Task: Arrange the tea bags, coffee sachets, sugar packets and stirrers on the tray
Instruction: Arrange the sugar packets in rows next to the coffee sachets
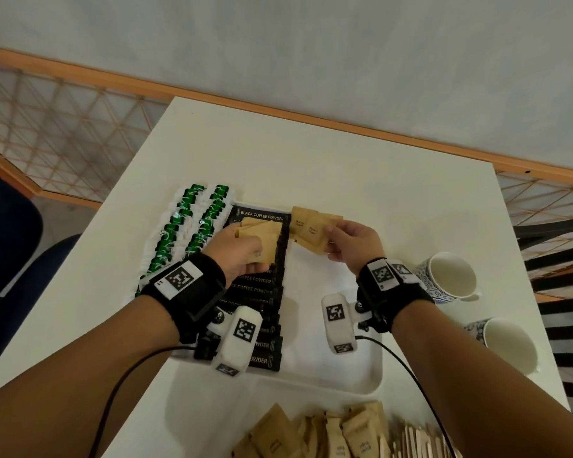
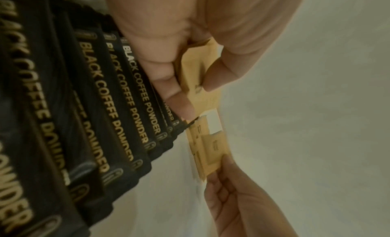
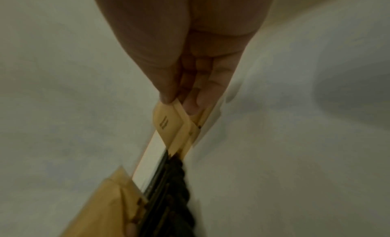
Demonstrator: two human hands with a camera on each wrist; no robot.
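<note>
A white tray (image 1: 361, 381) lies on the table, with rows of green tea bags (image 1: 192, 226) at its left and a column of black coffee sachets (image 1: 265, 292) beside them. My left hand (image 1: 242, 256) grips a fan of brown sugar packets (image 1: 262, 238) above the coffee column. To its right, my right hand (image 1: 348, 242) pinches another few sugar packets (image 1: 311, 231) at the tray's far end. In the left wrist view, thumb and fingers clamp the left hand's packets (image 2: 198, 83); the right wrist view shows the right hand's packets (image 3: 171, 123) pinched.
A pile of loose sugar packets (image 1: 311, 434) and wooden stirrers (image 1: 420, 441) lies at the table's near edge. Two white patterned cups (image 1: 447, 276) (image 1: 506, 345) stand right of the tray. A dark chair (image 1: 10, 246) sits left of the table.
</note>
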